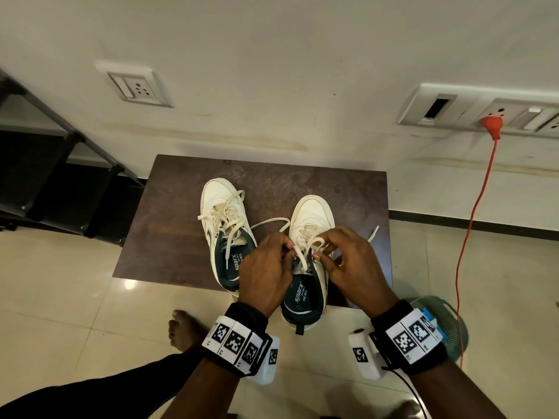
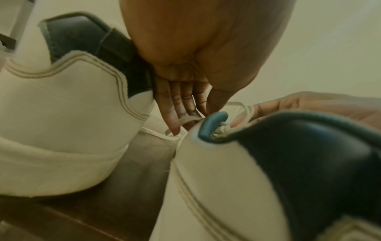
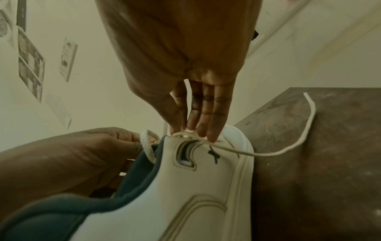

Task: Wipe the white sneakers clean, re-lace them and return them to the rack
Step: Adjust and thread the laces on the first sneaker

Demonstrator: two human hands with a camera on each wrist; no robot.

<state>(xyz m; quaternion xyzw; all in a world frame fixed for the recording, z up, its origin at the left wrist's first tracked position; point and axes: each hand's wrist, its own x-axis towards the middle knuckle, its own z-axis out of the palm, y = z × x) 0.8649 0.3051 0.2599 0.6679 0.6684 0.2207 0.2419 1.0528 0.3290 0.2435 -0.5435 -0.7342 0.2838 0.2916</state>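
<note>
Head view: 2 white sneakers sit toes-away on a dark wooden stool (image 1: 169,231), both hands working over the right-hand shoe. Left hand (image 1: 264,269) is curled above the tongue of the right sneaker (image 1: 311,213), fingers pinching a loop of its lace (image 1: 313,244); right hand (image 1: 351,261) faces it across the shoe's throat, thumb and fingertips pinching the same lace at the upper eyelets. From the left wrist, the fingers (image 2: 175,106) run down to the lace just beside the dark green collar, tips on the strand. From the right wrist, the fingers (image 3: 206,110) lie close together, tips resting on the lace where it crosses the top of the shoe; whether the thumb closes on it there cannot be told from this view. 1 free lace end (image 1: 373,232) trails outward past the right hand onto the stool top; another strand arcs from between the hands toward the left sneaker (image 1: 220,201). The left sneaker stands just beyond and outboard of the left hand, not touched, laces (image 1: 225,219) loose and sprawled over its tongue. A black rack (image 1: 54,164) stands well outboard of the left hand against the wall. An orange cable (image 1: 475,213) hangs from a wall socket outboard of the right hand. A green basket (image 1: 453,325) sits on the floor tiles near the right wrist.
</note>
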